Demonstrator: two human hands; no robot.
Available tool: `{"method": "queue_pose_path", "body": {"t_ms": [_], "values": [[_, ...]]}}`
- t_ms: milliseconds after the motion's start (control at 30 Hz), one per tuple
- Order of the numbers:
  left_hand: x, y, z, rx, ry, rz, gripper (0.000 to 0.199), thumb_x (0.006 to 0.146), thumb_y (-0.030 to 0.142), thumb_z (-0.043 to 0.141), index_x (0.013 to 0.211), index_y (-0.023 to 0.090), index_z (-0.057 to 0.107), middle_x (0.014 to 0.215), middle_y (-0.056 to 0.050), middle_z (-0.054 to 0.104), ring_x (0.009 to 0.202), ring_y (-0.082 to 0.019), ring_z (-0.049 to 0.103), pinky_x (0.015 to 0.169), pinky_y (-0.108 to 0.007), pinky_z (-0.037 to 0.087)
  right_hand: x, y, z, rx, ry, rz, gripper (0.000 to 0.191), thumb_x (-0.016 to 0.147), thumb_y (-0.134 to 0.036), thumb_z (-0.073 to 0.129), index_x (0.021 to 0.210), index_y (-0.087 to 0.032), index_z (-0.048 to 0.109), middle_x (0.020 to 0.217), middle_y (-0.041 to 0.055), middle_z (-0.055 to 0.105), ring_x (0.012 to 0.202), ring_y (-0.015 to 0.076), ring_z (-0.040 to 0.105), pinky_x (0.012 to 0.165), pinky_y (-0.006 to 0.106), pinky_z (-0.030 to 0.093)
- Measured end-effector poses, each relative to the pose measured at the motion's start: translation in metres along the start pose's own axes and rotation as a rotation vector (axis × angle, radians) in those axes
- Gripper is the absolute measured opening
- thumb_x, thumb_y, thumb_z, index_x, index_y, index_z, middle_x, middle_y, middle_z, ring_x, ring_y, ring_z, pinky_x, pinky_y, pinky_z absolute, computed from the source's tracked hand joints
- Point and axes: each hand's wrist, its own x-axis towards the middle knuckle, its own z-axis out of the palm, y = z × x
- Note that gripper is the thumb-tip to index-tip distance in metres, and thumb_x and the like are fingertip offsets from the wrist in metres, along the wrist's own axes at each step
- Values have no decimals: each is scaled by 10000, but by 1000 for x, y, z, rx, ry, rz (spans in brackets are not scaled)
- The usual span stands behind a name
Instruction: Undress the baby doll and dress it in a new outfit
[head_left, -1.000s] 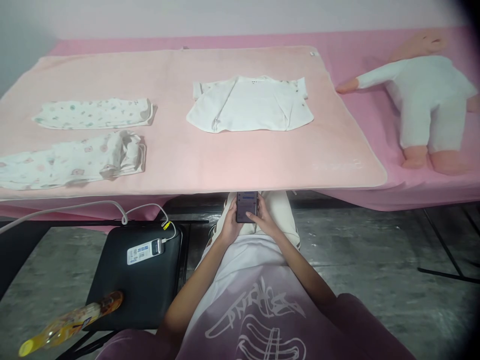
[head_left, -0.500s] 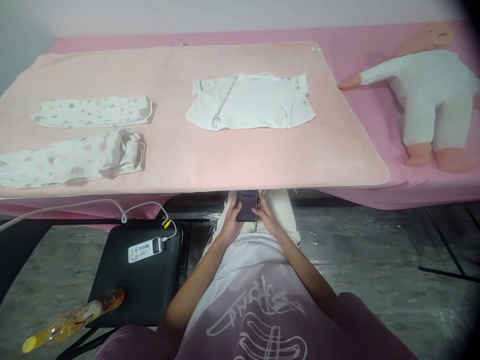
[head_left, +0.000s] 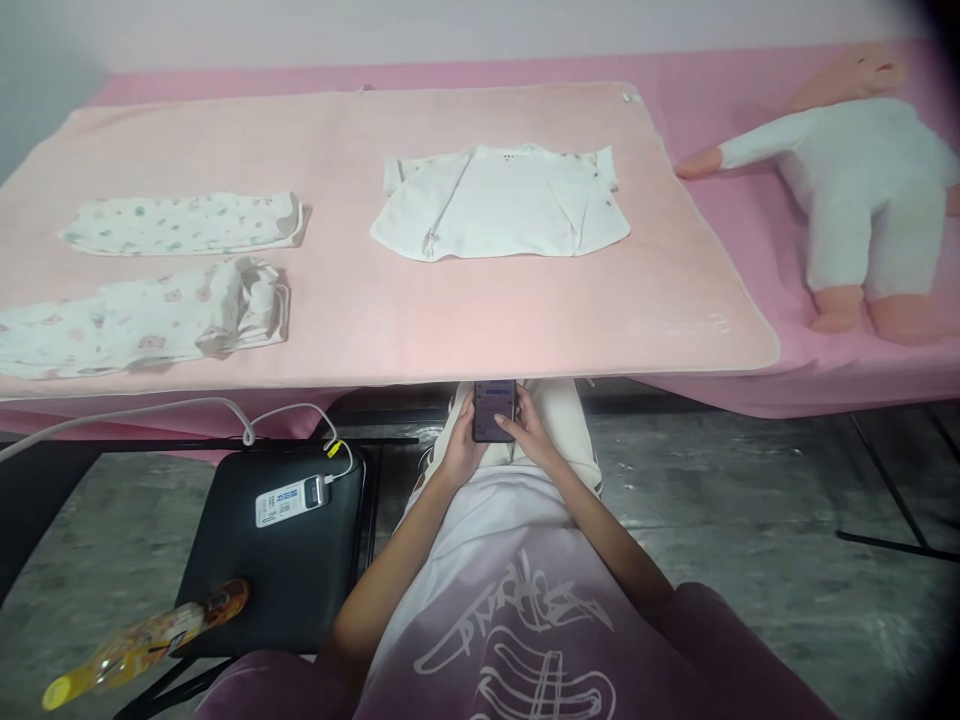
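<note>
A dark phone [head_left: 493, 412] with a lit screen is held over the lap, just below the table's front edge. My left hand [head_left: 463, 448] grips its left side. Around its right side is my right hand [head_left: 531, 428], its thumb over the screen. Beyond them, a small white short-sleeved top [head_left: 517, 205] lies spread on the pale pink mat [head_left: 480, 320]. Two folded white printed cloths, one farther back [head_left: 184, 224] and one nearer [head_left: 142, 318], lie at the mat's left.
A doll in white clothing [head_left: 862, 190] lies on the pink sheet [head_left: 705, 110] at the right. A black stool [head_left: 292, 570] at the lower left bears a white cabled device [head_left: 289, 500] and a bottle [head_left: 150, 640].
My right thumb has moved left, farther over the phone screen. The mat, clothes and doll have not visibly moved.
</note>
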Motion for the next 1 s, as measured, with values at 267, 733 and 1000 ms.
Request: {"method": "queue_pose_path", "body": {"t_ms": [267,733,1000], "values": [[2,-5,-7,-28,18,-12,544,1052,527,811,1538,296,737,1622,-68,712,1626,-342,568,1374,-502,453,1,10,-19,17,-140,26,1047,950,-720,867,1797,-298,421,1589,126,637,1431,309,616,1321,456,468],[7,-11,-11,38,49,15,621,1020,494,870,1586,294,710,1650,-80,692,1654,-353,543,1385,-505,437,-1,5,-17,51,-101,28,921,997,-645,815,1779,-310,462,1653,104,626,1500,332,596,1292,465,496],[3,-5,-11,98,-11,-23,775,990,513,892,1693,330,622,1750,-74,607,1696,-375,484,1410,-541,392,0,-5,-15,47,-56,55,842,979,-611,752,1728,-293,535,1655,84,652,1549,329,572,1343,473,445]]}}
